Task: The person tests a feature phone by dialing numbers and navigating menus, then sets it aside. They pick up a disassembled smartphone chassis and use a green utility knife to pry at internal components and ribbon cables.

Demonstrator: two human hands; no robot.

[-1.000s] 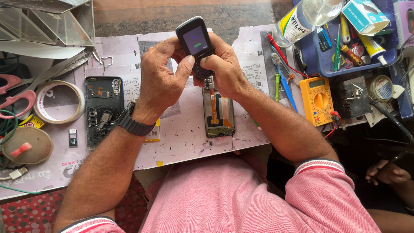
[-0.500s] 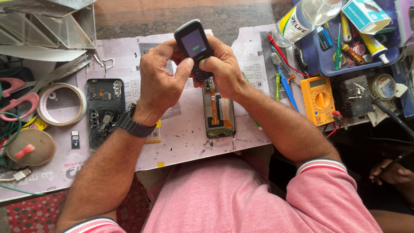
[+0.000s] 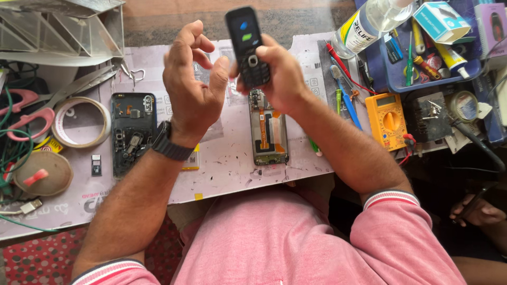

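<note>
My right hand [image 3: 279,74] grips a small black keypad phone [image 3: 247,45] and holds it upright above the bench, its lit screen facing me. My left hand [image 3: 193,84] hovers just left of the phone with its fingers spread and curled, holding nothing; a dark watch [image 3: 170,142] sits on that wrist. Below the hands an opened smartphone frame [image 3: 269,132] with orange flex cables lies flat on the pale work mat [image 3: 227,163]. A second opened phone back [image 3: 132,129] lies to the left.
Left side holds a tape roll [image 3: 79,122], pink-handled scissors [image 3: 31,108], a round tin [image 3: 42,171] and green wires. On the right are a yellow multimeter [image 3: 387,119], a blue tray [image 3: 422,63] of tools, a bottle [image 3: 369,24] and screwdrivers [image 3: 346,97].
My left hand has let go of the keypad phone and opened beside it. My right hand alone now holds the phone, raised slightly higher.
</note>
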